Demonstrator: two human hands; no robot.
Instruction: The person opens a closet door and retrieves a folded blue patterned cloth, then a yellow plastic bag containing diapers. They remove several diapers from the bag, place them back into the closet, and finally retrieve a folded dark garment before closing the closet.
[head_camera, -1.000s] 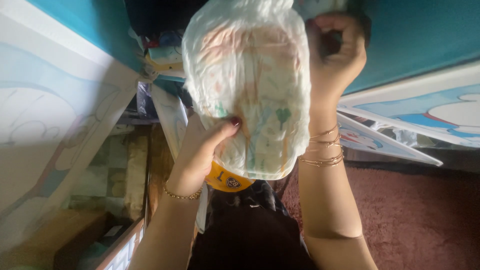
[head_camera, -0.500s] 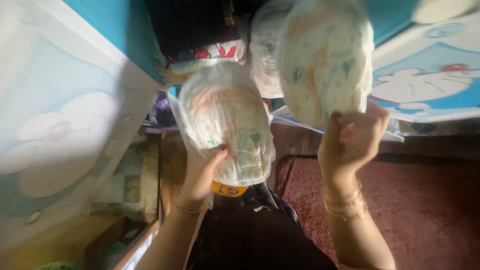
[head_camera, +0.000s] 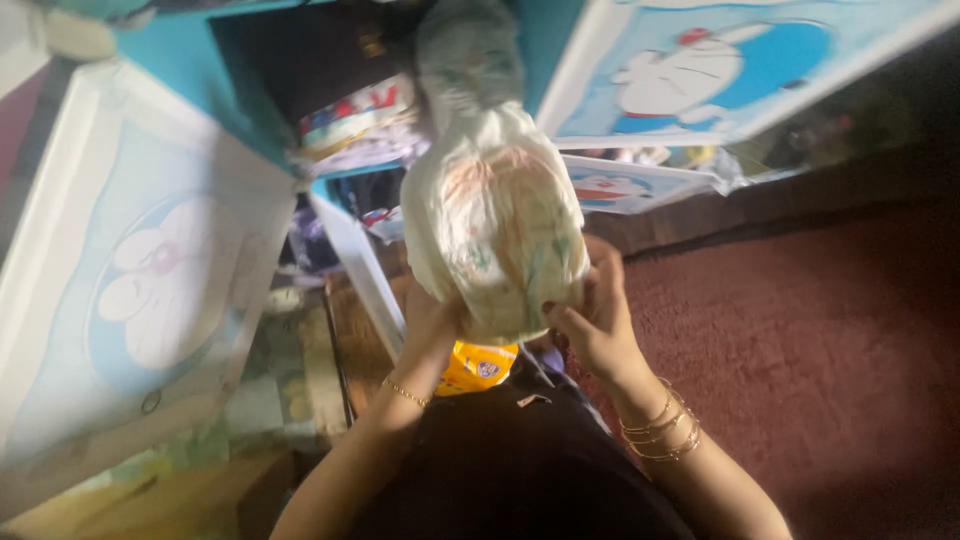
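Both hands (head_camera: 515, 325) cup the folded diaper (head_camera: 495, 235) between them.

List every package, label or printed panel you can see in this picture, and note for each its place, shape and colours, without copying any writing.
Yellow package: below the diaper, between the wrists; soft pack, yellow with a small dark round badge.
Diaper: held by the left hand and right hand; white, puffy, faint orange and green prints.
Left cupboard door: open, white-framed panel, pale blue with a white cartoon figure.
Right cupboard door: open at upper right, blue with a white cartoon figure.
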